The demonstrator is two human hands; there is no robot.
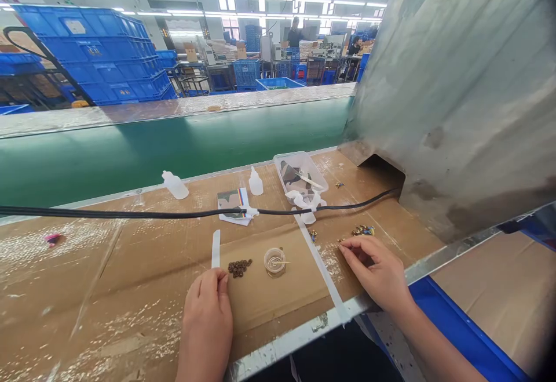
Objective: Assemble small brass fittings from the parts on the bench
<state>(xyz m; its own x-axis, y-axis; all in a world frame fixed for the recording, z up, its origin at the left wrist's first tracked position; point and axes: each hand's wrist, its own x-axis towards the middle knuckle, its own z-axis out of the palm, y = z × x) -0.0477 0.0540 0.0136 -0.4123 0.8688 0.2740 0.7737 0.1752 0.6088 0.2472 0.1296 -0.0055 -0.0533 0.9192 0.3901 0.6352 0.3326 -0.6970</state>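
My left hand (207, 309) rests at the left edge of a cardboard sheet (256, 301), its fingers curled together; whatever they may hold is hidden. Just beyond its fingertips lies a small heap of dark brown bead-like pieces (238, 268). To the right of the heap stands a small clear round cup (274, 260) with a thin stick across its rim. My right hand (373, 266) pinches thumb and forefinger together at the table, beside a pile of tiny gold-and-blue pieces (364, 230). A speck shows at those fingertips, too small to name. A few similar pieces (313, 236) lie left of it.
A black cable (130, 214) crosses the table above the work area. Behind it are two white squeeze bottles (174, 186), a camouflage-patterned card (230, 201) and a clear plastic tub (304, 176). A metal housing (456, 98) rises at right. A green conveyor belt (174, 138) runs beyond.
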